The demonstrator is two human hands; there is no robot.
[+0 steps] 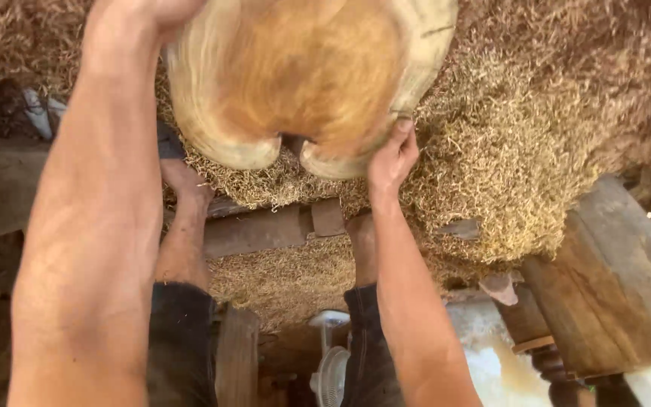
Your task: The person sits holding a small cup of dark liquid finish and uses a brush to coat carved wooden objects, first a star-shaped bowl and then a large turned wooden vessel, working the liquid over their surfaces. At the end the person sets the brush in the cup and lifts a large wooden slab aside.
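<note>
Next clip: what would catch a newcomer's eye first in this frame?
A big pale wooden slab with an orange-brown centre fills the top middle, held from both sides: the left hand at its upper left edge, the right hand at its lower right edge. Under and around it, golden wood shavings heap over rough planks, with the person's bare feet just below the slab.

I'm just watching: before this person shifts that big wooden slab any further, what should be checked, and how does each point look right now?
1. Right hand on the wooden slab: ok, fingers at its lower edge.
2. Left hand on the slab: cannot tell, mostly out of frame.
3. Bare feet out from under the slab: not ok, directly below it.
4. Footing: cannot tell, planks amid loose wood shavings.
5. Fan below: ok, apart from the slab.
</note>
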